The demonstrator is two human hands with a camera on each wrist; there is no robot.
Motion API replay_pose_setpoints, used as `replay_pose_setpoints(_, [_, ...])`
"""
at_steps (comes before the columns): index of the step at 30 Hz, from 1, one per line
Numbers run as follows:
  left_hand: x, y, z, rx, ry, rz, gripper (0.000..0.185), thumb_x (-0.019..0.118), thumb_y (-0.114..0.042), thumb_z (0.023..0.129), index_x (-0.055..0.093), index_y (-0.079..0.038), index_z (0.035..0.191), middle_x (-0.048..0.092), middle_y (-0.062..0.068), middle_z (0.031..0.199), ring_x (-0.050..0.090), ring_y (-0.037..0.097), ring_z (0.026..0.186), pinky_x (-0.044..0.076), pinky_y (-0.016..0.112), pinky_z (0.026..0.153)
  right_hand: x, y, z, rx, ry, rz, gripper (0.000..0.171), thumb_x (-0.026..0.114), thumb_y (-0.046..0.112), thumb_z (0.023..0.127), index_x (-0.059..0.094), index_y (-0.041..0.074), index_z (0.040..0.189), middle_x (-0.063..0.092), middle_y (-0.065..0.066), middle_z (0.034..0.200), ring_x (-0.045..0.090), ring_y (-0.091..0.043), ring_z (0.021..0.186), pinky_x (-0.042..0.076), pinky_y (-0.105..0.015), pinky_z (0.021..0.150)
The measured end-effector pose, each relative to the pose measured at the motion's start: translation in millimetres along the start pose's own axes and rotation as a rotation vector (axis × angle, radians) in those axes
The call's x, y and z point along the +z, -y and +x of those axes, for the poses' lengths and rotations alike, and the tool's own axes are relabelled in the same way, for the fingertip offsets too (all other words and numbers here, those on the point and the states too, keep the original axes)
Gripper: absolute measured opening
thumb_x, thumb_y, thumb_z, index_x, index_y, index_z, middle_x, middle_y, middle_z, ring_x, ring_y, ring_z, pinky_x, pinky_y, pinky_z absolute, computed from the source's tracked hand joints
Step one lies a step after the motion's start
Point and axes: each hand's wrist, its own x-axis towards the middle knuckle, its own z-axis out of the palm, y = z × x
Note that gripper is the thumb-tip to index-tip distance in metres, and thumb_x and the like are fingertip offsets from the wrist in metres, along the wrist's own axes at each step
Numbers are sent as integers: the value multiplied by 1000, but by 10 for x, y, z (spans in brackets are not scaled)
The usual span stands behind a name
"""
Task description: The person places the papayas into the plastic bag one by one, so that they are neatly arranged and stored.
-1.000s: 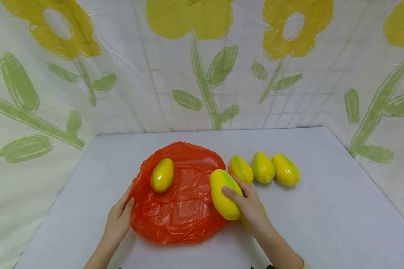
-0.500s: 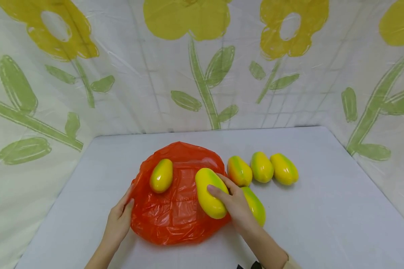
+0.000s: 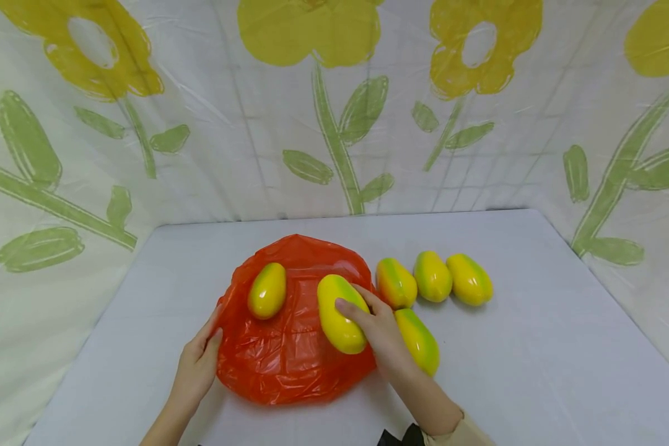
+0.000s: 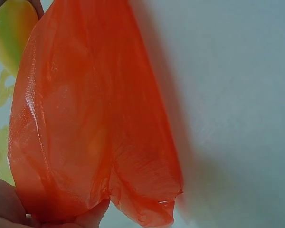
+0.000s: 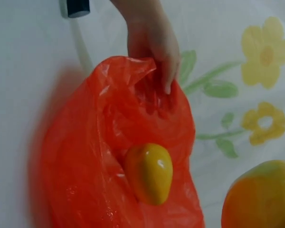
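Observation:
My left hand [image 3: 197, 365] grips the left rim of a red plastic bag [image 3: 295, 378], thumb inside and fingers behind it. One yellow-green mango [image 3: 267, 291] lies in the bag at its left; the right wrist view also shows this mango [image 5: 149, 173]. My right hand [image 3: 381, 331] holds a second mango [image 3: 339, 316] over the bag's right side, with the thumb across its top. In the left wrist view the held mango [image 4: 13, 33] appears at the upper left, beyond the bag wall [image 4: 85, 109].
To the right of the bag, three mangoes stand in a row: a left one [image 3: 396, 284], a middle one [image 3: 433, 277] and a right one [image 3: 470, 280]. Another mango [image 3: 418, 342] lies beside my right wrist. A flower-printed curtain [image 3: 228, 124] rises behind the white table [image 3: 535, 347].
My right hand has carried its mango leftward over the bag, uncovering the mango beside the wrist. My left hand keeps its grip on the rim.

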Motion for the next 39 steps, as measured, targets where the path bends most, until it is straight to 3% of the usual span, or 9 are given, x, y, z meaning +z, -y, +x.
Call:
replay_pose_setpoints(14, [0, 2, -1, 15, -10, 2, 48, 37, -9, 105, 27, 3, 150, 27, 25, 152, 25, 44, 140, 26, 57, 110, 101, 170, 207, 20, -23, 38, 70, 68, 41, 89, 42, 15, 148, 44, -9, 142, 49, -27, 117, 46, -44, 101])
replay_pose_setpoints(24, [-6, -4, 3, 18, -5, 12, 48, 36, -8, 105, 26, 2, 150, 27, 25, 152, 25, 45, 140, 26, 58, 110, 162, 301, 398, -31, -28, 62, 63, 67, 39, 90, 47, 11, 143, 54, -11, 125, 54, -26, 106, 48, -40, 96])
replay_pose_setpoints(31, [-16, -16, 11, 16, 0, 20, 48, 36, -10, 105, 26, 3, 150, 27, 25, 152, 24, 45, 140, 26, 58, 110, 248, 400, 475, -78, -14, 49, 60, 67, 37, 90, 50, 8, 140, 57, -10, 125, 56, -25, 106, 49, -39, 96])
replay_pose_setpoints(39, [-39, 0, -2, 16, -11, 28, 48, 37, -11, 105, 27, 4, 150, 29, 25, 152, 26, 45, 140, 27, 55, 109, 357, 410, 615, -105, -10, 46, 54, 68, 36, 89, 58, 5, 131, 61, -10, 112, 58, -22, 93, 52, -33, 86])
